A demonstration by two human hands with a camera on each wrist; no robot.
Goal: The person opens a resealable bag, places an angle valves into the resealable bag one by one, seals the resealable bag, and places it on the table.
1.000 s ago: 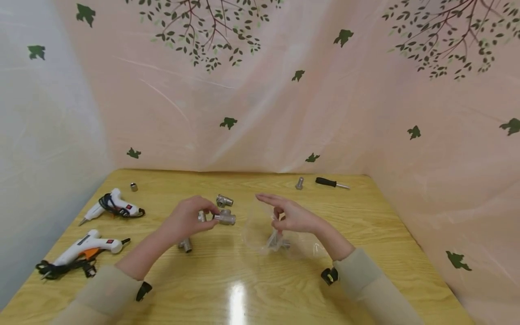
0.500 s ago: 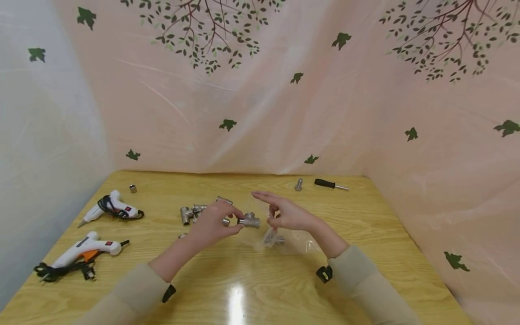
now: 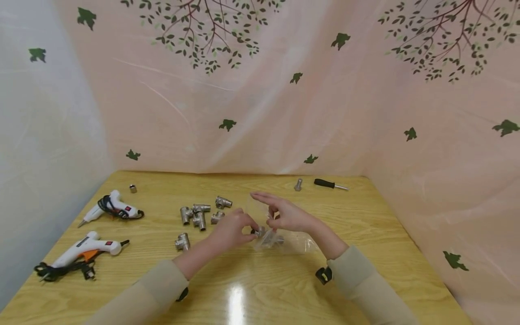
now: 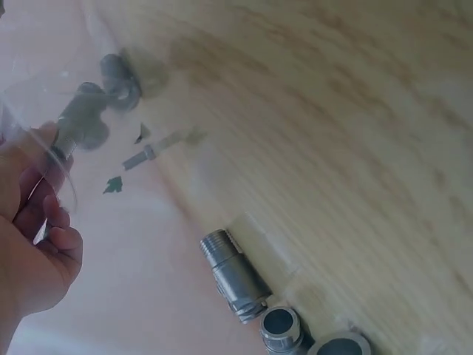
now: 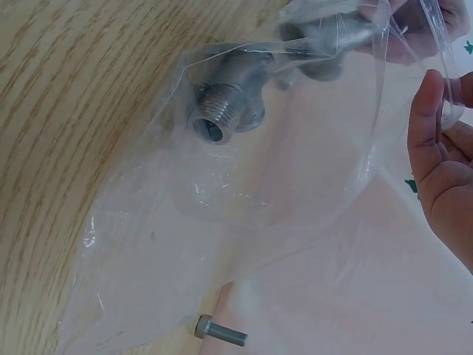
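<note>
Both hands meet over the middle of the table [image 3: 260, 289]. Left hand [image 3: 231, 230] curls its fingers round a metal fitting [image 3: 260, 232] and has it at the mouth of a clear bag [image 3: 284, 241]; right hand [image 3: 286, 216] pinches the bag's edge between thumb and fingers, forefinger stretched out. In the right wrist view another fitting [image 5: 225, 111] lies inside the bag, threaded end toward the camera. Bag rests on the table just right of centre. Left of the hands, a loose group of fittings [image 3: 199, 214] lies on the wood, one more [image 3: 183, 242] nearer the left forearm. Two glue guns [image 3: 111, 207] sit at the left edge, a screwdriver [image 3: 330, 184] and a bolt [image 3: 299, 184] at the far side
</note>
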